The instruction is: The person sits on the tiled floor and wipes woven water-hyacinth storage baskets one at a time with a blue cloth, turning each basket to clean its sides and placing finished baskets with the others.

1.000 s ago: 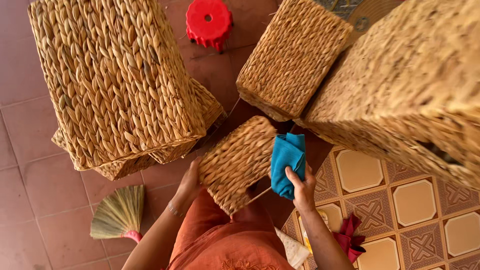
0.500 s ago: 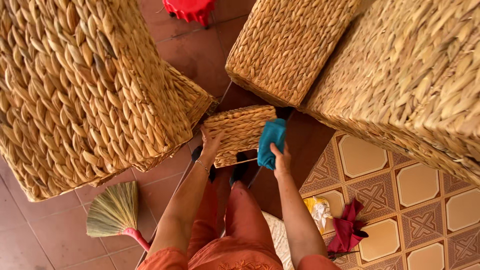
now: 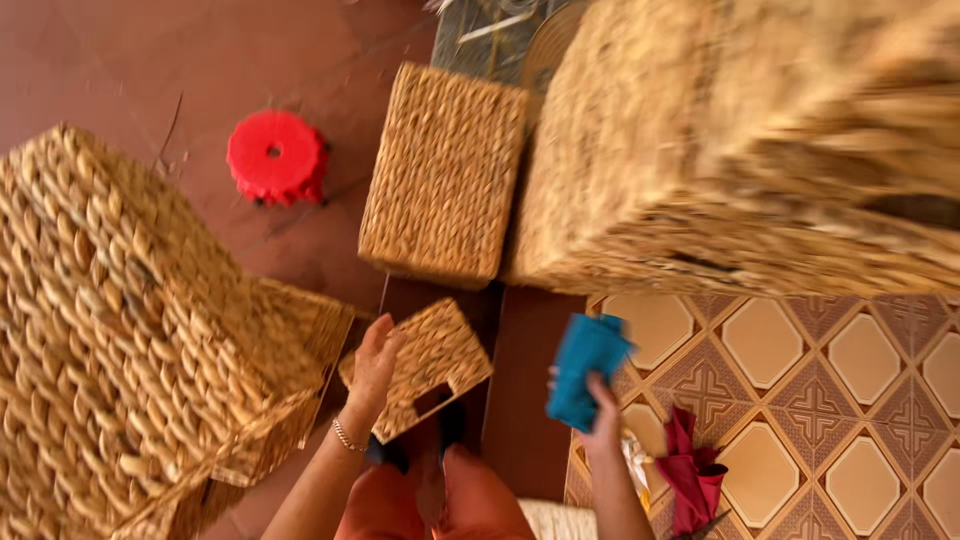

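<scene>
Slippage is looking like the main worry in the head view, the only view on offer. The left hand (image 3: 375, 362) is gripping a small rectangular basket woven of tan straw (image 3: 425, 365) by one edge only, fingers curled over its left side, so the basket is hanging out to the right unsupported above the dark red floor (image 3: 120, 70); by my judgement a loosening grip could be letting it tip or drop onto the person's orange-clad knees (image 3: 440, 505). The right hand (image 3: 600, 410) is clenching a bunched teal cloth (image 3: 585, 370) from below, well apart from the basket, and the cloth's loose upper end is flopping, so it may be sliding free. Motion blur is smearing the frame, so finer finger detail is hard to be reading.

The small basket is tilting, its long axis running from lower left to upper right, with a dark handle slot (image 3: 432, 400) facing down toward the camera side. Larger woven baskets are crowding it: a big stack at left (image 3: 130, 340), one upright ahead (image 3: 445, 170), another looming at right (image 3: 760, 150). A red round plastic stool (image 3: 275, 157) is sitting beyond.
</scene>
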